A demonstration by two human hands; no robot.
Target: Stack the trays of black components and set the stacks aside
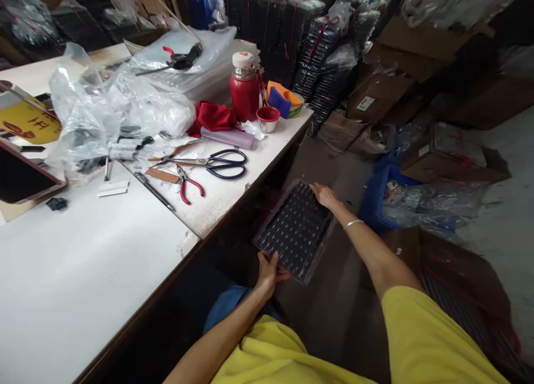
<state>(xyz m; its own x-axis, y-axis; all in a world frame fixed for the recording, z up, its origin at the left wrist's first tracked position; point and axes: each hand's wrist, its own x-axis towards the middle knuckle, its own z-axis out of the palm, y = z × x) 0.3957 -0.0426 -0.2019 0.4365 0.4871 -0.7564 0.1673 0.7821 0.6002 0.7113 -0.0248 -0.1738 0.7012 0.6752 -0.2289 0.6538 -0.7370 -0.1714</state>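
A black tray (294, 228) with rows of small pale marks and a clear plastic rim is held out over the floor, just right of the table. My left hand (269, 272) grips its near left edge, thumb on top and fingers partly underneath. At the far right edge, my right hand (325, 196) is closed on the same tray, with some fingers hidden beneath it. Whether the small marks are separate parts or part of the tray, I cannot tell.
On the white table (104, 272) lie dark-handled scissors (227, 164), red-handled pliers (187, 186), a pen (154, 192) and crumpled plastic bags (142, 106). A red flask (244, 92) stands near its edge. Blue crates (377, 192), cartons (450, 147) and stacked black trays (267, 33) surround the floor.
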